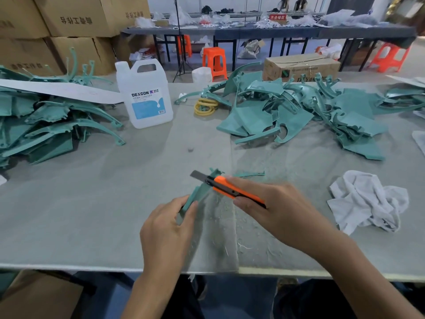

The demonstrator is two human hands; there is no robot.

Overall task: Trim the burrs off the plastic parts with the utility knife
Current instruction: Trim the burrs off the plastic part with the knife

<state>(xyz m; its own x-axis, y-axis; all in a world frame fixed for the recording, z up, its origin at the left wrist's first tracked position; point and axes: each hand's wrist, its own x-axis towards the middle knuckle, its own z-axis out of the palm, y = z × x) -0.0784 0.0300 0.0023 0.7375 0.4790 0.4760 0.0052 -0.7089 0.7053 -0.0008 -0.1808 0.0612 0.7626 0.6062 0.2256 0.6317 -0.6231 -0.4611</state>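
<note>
Plastic part [196, 195], a thin teal piece, is held just above the surface [92, 203] near its front edge, tilted up and away from the person. The left hand [165, 231] has its grip clamped on the lower end, thumb and fingers pinching the edge. The right hand [271, 208] has its grip closed round the orange utility knife [230, 189], whose blade [197, 175] crosses the part's upper end. The part looks light and stiff, yet thin enough to flex, so I'd hold it close to the edge being cut, fingers behind the blade's path. More teal pieces sit in a left heap [46, 125] and a right heap [299, 116], well apart from both hands, with pale shavings [220, 211] below.
</note>
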